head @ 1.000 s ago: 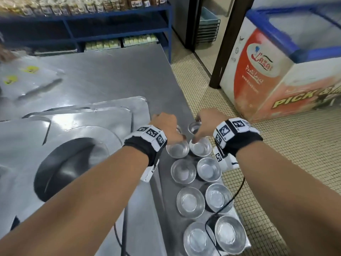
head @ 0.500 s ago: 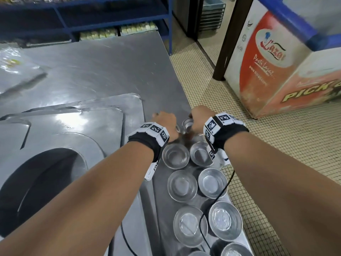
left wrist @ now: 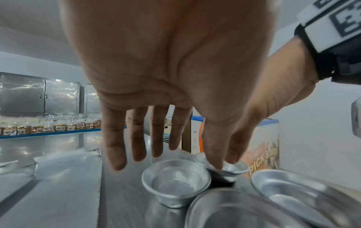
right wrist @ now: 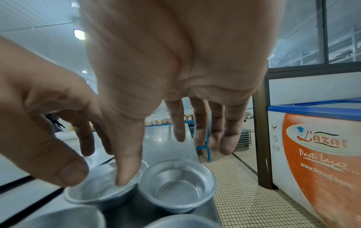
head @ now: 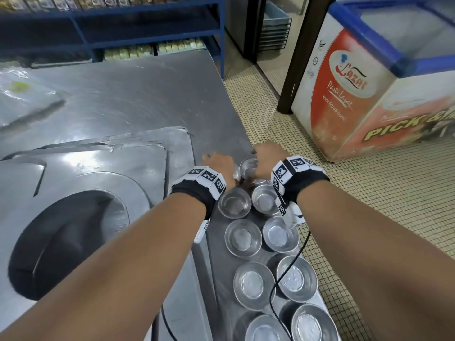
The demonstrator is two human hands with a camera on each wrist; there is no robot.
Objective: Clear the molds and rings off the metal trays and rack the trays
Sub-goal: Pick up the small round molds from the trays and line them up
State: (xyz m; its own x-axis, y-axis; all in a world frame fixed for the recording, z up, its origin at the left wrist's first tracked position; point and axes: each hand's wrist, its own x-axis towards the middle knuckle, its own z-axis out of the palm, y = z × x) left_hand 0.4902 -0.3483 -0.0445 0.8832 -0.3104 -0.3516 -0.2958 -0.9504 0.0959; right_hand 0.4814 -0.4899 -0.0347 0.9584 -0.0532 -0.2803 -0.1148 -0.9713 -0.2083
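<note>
The scene is seen by the head camera from above, looking forward and down over both forearms to the table (head: 138,94). Each wrist camera is placed very near under its palm and looks along the fingers (left wrist: 136,138). The far molds (right wrist: 176,185) and the freezer (head: 369,94) are shared by all views.

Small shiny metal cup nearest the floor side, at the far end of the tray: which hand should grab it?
Probably the right hand: its straight fingers hang right above that small round silver metal cup. The left hand sits further over, thumb on the neighbouring cup.
</note>
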